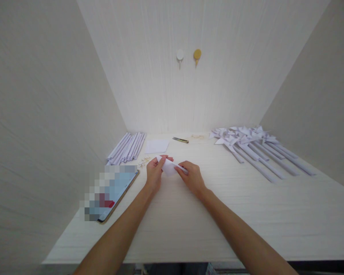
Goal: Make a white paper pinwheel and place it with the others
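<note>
Above the middle of the table, my left hand [154, 173] grips a white sheet of paper [169, 167] at its left side, with the thumb on top. My right hand [191, 176] pinches the same sheet at its right edge. A thin greyish strip shows under the right fingers; whether it is part of the paper or a separate thing I cannot tell. The sheet looks folded or slanted to a point near the left thumb. Behind the hands lie a flat stack of white paper [157, 146] and a pair of thread snips [180, 140].
Rolled paper sticks [126, 148] lie in a pile at the back left. Several paper pinwheels [246, 143] on sticks spread over the right side. A phone [117, 194] rests at the left. Small pale bits [144, 162] lie near the left hand. Walls enclose the table [172, 229].
</note>
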Tool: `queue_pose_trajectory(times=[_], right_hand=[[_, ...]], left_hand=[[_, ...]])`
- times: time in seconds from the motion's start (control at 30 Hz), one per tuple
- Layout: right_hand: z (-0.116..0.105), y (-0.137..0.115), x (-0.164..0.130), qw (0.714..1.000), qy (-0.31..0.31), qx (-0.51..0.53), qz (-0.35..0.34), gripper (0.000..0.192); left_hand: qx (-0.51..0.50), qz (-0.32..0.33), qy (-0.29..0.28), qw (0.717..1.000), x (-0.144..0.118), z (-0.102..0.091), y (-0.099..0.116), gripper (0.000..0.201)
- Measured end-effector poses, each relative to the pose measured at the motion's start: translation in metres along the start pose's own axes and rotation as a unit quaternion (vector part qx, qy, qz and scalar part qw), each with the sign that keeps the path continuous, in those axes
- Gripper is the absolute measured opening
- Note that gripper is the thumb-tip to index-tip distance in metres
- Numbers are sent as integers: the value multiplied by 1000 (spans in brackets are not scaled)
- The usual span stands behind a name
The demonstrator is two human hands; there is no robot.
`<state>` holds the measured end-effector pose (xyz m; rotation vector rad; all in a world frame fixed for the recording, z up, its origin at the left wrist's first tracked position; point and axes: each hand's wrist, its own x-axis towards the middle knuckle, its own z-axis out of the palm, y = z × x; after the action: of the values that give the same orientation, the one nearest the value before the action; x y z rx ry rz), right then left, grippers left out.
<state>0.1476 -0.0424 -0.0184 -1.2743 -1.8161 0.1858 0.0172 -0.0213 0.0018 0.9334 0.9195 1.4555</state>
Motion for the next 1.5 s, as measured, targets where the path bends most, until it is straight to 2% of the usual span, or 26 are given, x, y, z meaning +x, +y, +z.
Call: queue_pose_trajectory(times=[0.17,0.37,0.7,0.83,0.93,1.1,1.23,1.5], right_hand=[[0,-2,1,1000,4,21,9,17],[0,-2,0,1000,1,19,12,19],[0,-2,1,999,-1,38,21,17],[-1,-3,3,993,7,96,64,14],[-4,-4,5,971,7,194,136,15],[-7,-4,11,900,38,373,223,26],[-6,-1,12,861,63,451,227,28],[-7,5,12,829,125,502,212,26]], left_hand=[[-18,18,-6,1000,3,-1,1,34],[-33,33,47,998,7,-3,4,32],[-29,32,44,998,7,-4,3,32],[-47,24,36,998,7,-4,4,33],[-76,12,33,997,8,-5,4,30],[-139,-14,50,989,7,-4,7,18],[-180,-38,54,981,5,-2,9,9],[-190,-44,64,979,5,-2,5,10]])
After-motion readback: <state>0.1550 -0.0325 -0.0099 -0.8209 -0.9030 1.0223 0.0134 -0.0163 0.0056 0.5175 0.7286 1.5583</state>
